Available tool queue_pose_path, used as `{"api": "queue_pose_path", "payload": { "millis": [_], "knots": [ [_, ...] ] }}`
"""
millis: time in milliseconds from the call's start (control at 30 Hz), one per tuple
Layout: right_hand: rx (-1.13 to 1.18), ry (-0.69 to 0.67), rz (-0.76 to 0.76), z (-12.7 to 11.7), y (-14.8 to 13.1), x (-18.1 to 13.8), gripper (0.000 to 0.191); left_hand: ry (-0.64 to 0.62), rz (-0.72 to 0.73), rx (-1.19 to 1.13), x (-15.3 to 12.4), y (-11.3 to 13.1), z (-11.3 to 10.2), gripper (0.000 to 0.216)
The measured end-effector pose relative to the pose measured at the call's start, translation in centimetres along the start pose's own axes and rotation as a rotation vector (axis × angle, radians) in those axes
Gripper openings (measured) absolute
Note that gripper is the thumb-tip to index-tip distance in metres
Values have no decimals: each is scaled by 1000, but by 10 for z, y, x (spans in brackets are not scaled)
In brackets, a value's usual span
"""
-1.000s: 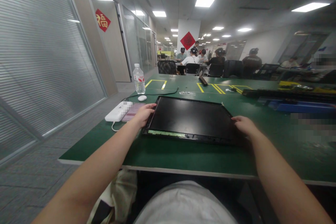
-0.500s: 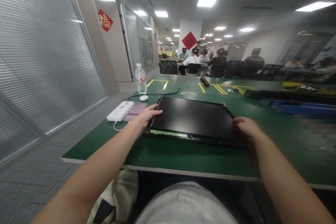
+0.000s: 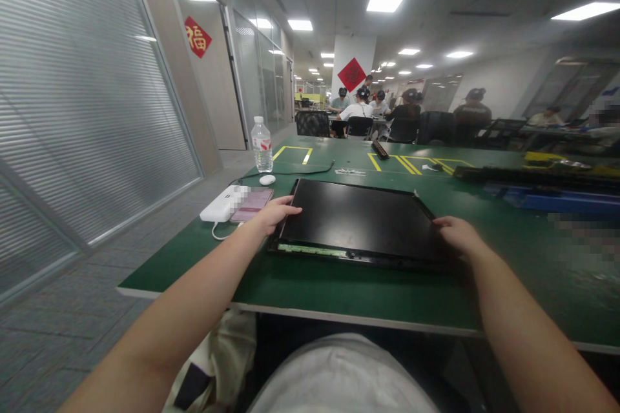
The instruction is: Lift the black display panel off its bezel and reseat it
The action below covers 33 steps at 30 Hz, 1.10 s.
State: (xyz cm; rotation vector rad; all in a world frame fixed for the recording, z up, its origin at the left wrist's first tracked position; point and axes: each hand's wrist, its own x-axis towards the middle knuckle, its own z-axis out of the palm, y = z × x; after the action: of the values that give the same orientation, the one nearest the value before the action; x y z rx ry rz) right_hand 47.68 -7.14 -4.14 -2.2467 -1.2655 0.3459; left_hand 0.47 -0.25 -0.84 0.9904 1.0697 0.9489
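A flat black display panel (image 3: 358,219) lies on the green table (image 3: 339,287), a green strip showing along its near edge. My left hand (image 3: 274,213) rests on the panel's left edge, fingers stretched over the rim. My right hand (image 3: 458,234) grips the panel's right near corner, fingers curled over the edge. Both forearms reach in from below.
Left of the panel lie a pink phone (image 3: 252,204), a white power bank (image 3: 220,204), a white mouse (image 3: 267,179) and a water bottle (image 3: 262,145). Black and blue parts (image 3: 542,197) sit at the right. Several people sit at far tables (image 3: 368,110). A glass wall runs along the left.
My left hand's fingers have slid further onto the panel's left edge. The panel and my right hand have barely moved; the camera shifted slightly.
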Motion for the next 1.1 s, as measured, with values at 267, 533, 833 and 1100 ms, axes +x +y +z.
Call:
{"api": "queue_pose_path", "payload": {
  "millis": [267,533,833,1100],
  "knots": [
    [-35,-5,-7,-1,-4,-1,37,-11,52,-35,0,-1,1,57],
    [-30,2,-18,0,0,1,33,-48,92,-1,3,-2,-3,54],
    [-29,-18,-5,-1,-2,-1,36,-56,113,26,5,-3,-5,51],
    [-8,-24,-2,-2,-4,-4,33,-92,180,10,3,-1,-6,53]
  ]
}}
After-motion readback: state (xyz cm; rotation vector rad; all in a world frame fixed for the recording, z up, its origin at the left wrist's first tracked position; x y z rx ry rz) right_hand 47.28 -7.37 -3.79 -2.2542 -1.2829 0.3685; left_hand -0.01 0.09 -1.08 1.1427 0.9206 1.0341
